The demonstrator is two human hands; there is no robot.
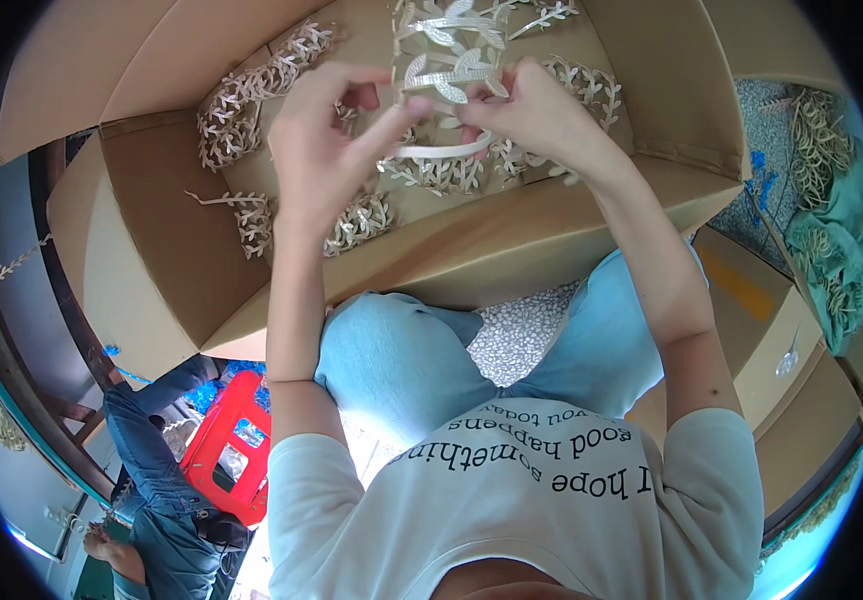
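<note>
A pale, sparkly leaf garland [451, 75] is looped into an upright coil above the open cardboard box [511, 258]. My right hand [539, 115] pinches the coil's right side between thumb and fingers. On its left side, my left hand [326, 125] curls round the loop, thumb against the strands and fingers bent; slight motion blur softens it. A smooth white band [441, 151] curves below the leaves, between both hands. Inside the box lie more leaf garlands [233, 115], bunched in rows at the left, under my hands and at the right.
Box flaps spread out at the left [116, 250] and top. Beside the box at the right are a green cloth [841, 240] and a tangled garland bundle [819, 145]. At lower left, another person [156, 500] sits near a red plastic stool [231, 450].
</note>
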